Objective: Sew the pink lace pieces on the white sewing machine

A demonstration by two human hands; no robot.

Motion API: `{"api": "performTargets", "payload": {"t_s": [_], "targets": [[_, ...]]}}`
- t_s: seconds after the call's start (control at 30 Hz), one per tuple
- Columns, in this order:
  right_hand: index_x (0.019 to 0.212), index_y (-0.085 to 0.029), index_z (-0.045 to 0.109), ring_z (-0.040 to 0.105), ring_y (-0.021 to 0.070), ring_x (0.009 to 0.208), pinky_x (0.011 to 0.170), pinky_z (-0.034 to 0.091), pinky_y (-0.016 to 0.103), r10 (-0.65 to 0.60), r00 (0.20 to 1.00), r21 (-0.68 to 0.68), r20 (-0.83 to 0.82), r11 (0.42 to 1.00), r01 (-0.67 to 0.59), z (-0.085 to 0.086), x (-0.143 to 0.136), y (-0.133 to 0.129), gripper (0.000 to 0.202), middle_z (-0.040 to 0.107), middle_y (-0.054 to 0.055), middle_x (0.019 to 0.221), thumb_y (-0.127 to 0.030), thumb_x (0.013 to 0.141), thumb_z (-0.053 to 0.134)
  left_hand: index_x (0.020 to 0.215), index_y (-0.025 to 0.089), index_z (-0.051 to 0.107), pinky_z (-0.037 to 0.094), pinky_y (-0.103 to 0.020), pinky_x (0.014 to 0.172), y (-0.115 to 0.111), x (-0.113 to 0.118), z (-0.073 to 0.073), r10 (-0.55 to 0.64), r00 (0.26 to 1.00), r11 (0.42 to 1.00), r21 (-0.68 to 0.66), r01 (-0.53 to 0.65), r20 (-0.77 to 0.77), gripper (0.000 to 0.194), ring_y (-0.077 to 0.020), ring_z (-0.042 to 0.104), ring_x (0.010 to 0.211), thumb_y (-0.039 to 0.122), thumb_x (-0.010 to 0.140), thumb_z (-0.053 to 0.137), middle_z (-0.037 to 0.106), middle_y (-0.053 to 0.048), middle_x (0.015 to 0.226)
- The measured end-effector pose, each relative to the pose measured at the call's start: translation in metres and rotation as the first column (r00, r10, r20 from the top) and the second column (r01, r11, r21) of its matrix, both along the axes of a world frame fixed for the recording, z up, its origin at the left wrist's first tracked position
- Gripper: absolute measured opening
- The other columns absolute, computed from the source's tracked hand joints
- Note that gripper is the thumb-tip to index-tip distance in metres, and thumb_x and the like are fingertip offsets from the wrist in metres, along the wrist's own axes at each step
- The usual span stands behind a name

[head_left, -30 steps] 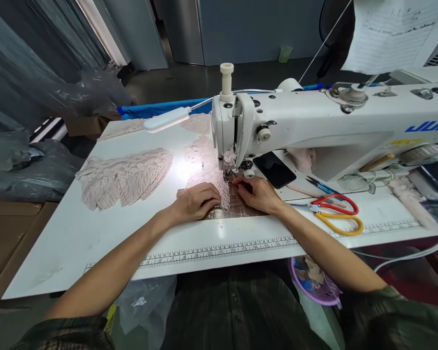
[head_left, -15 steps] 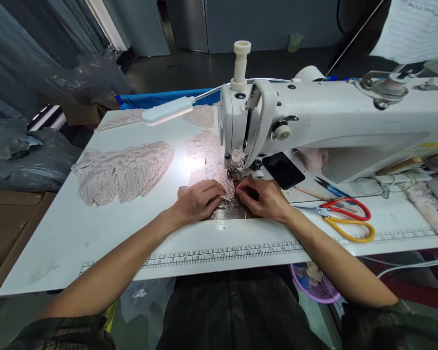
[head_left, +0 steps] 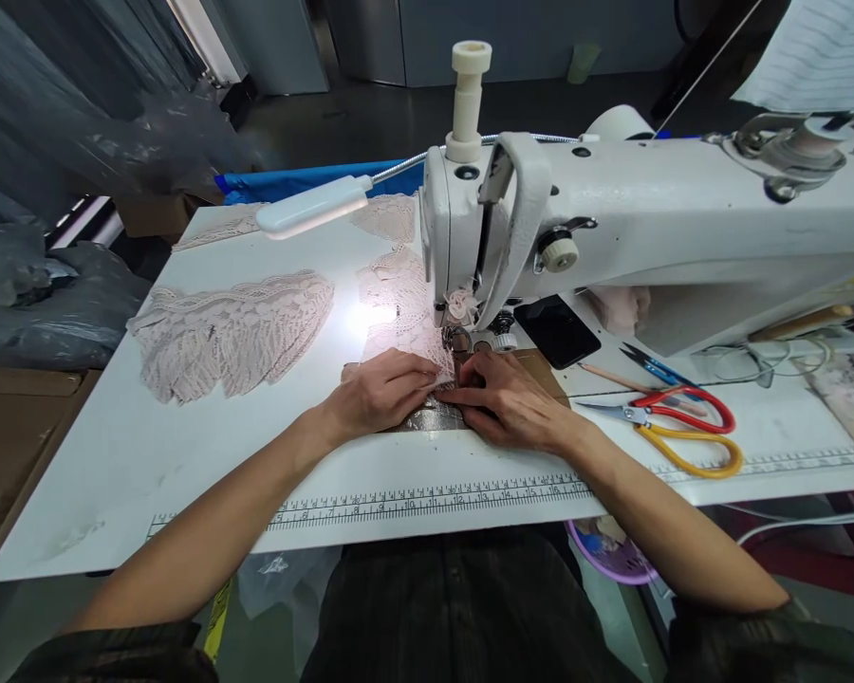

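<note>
Pink lace (head_left: pixel 399 332) lies on the table (head_left: pixel 64 493) under the head of the white sewing machine (head_left: pixel 633 204), its near end at the presser foot (head_left: pixel 459 340) and between the 2 hands. The left hand (head_left: pixel 384 391) pinches that near end between thumb and fingers, just left of the foot. The right hand (head_left: pixel 509 398) sits in front of the foot, index finger stretched out to touch the lace edge, the other fingers bent; whether its thumb pinches any of the lace I cannot tell. Beneath both hands is a shiny brown sheet (head_left: pixel 431 420).

A lamp (head_left: pixel 317 206) on a bendy neck throws a bright spot on the lace. A wide lace panel (head_left: pixel 234 332) lies flat to the left, well apart from the hands, and 2 more scraps (head_left: pixel 384 218) lie along the far edge. A small pink rosette (head_left: pixel 460 305) sits on the machine head.

To the right of the right hand are a black phone (head_left: pixel 559 330), blue snips (head_left: pixel 655 367) and scissors (head_left: pixel 690 432) with 1 red and 1 yellow handle. A printed ruler (head_left: pixel 413 503) runs along the near edge. Below it, to the right, is a purple basket (head_left: pixel 616 566).
</note>
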State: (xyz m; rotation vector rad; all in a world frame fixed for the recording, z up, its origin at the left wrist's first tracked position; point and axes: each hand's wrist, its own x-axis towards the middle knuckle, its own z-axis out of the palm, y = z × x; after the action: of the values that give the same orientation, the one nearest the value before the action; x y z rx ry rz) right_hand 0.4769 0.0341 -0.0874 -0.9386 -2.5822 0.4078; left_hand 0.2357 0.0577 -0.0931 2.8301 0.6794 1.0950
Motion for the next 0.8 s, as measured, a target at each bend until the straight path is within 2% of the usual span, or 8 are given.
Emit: {"api": "performTargets", "payload": {"t_s": [0.1,0.17,0.23,0.3,0.37,0.47,0.53,0.8], "targets": [[0.109,-0.025,0.075,0.057,0.0239,0.105,0.097,0.045,0.044,0.028,0.997,-0.087,-0.067,0.996,-0.034,0.006,0.004,0.007,0.029,0.063,0.009,0.108,-0.019,0.087,0.056,0.095,0.014,0.066,0.060,-0.030,0.072,0.002,0.000,0.002,-0.053,0.987,0.996,0.063,0.063,-0.150,0.010,-0.0162,0.070,0.080,0.012,0.093,0.057,0.074,-0.008,0.095],[0.107,-0.023,0.075,0.061,0.0211,0.099,0.092,0.049,0.038,0.037,0.994,-0.175,-0.105,0.983,-0.055,0.011,0.007,0.015,0.031,0.066,0.008,0.108,-0.017,0.086,0.054,0.098,0.013,0.067,0.059,-0.031,0.071,0.003,0.000,0.005,-0.056,0.982,0.996,0.064,0.068,-0.182,0.009,-0.0167,0.069,0.079,0.015,0.093,0.059,0.074,-0.009,0.095],[0.109,-0.021,0.075,0.063,0.0198,0.090,0.085,0.052,0.035,-0.028,0.996,-0.212,-0.083,0.977,0.010,0.013,0.008,0.024,0.033,0.068,0.008,0.106,-0.017,0.087,0.050,0.099,0.013,0.066,0.059,-0.030,0.071,0.002,0.000,0.006,-0.066,0.982,0.995,0.058,0.078,-0.179,0.010,-0.0162,0.069,0.079,0.017,0.092,0.062,0.074,-0.008,0.094],[0.117,-0.021,0.072,0.063,0.0204,0.085,0.080,0.052,0.035,-0.132,0.990,-0.182,-0.041,0.976,0.122,0.010,0.008,0.029,0.036,0.068,0.009,0.103,-0.020,0.090,0.048,0.097,0.015,0.066,0.058,-0.030,0.073,0.002,0.000,0.007,-0.072,0.983,0.994,0.068,0.085,-0.170,0.007,-0.0147,0.068,0.078,0.017,0.091,0.063,0.074,-0.006,0.094],[0.124,-0.022,0.069,0.063,0.0214,0.085,0.079,0.052,0.037,-0.188,0.981,-0.123,-0.040,0.976,0.182,0.002,0.006,0.030,0.038,0.066,0.010,0.101,-0.023,0.092,0.049,0.093,0.017,0.066,0.057,-0.031,0.076,0.001,0.000,0.007,-0.073,0.982,0.990,0.103,0.092,-0.171,0.004,-0.0137,0.067,0.078,0.015,0.090,0.064,0.074,-0.005,0.095],[0.127,-0.025,0.068,0.060,0.0235,0.093,0.084,0.051,0.041,-0.144,0.986,-0.033,-0.086,0.989,0.142,-0.011,0.004,0.026,0.039,0.062,0.012,0.107,-0.023,0.091,0.052,0.093,0.019,0.066,0.054,-0.036,0.083,0.000,-0.002,0.008,-0.051,0.980,0.985,0.153,0.081,-0.191,0.004,-0.0134,0.066,0.078,0.016,0.090,0.066,0.074,-0.003,0.097],[0.125,-0.023,0.069,0.058,0.0249,0.098,0.088,0.050,0.044,-0.103,0.989,0.003,-0.109,0.995,0.104,-0.017,0.005,0.024,0.038,0.060,0.013,0.110,-0.021,0.090,0.053,0.094,0.021,0.067,0.052,-0.036,0.082,-0.001,-0.002,0.008,-0.039,0.979,0.985,0.160,0.072,-0.201,0.006,-0.0131,0.065,0.076,0.017,0.090,0.066,0.074,-0.002,0.098],[0.123,-0.019,0.070,0.056,0.0253,0.100,0.091,0.049,0.045,-0.102,0.989,0.006,-0.110,0.995,0.103,-0.016,0.006,0.024,0.037,0.059,0.014,0.111,-0.020,0.091,0.052,0.093,0.020,0.067,0.051,-0.033,0.078,-0.001,0.001,0.009,-0.108,0.972,0.985,0.111,0.133,-0.211,0.010,-0.0130,0.066,0.079,0.012,0.092,0.061,0.076,-0.002,0.097]]}}
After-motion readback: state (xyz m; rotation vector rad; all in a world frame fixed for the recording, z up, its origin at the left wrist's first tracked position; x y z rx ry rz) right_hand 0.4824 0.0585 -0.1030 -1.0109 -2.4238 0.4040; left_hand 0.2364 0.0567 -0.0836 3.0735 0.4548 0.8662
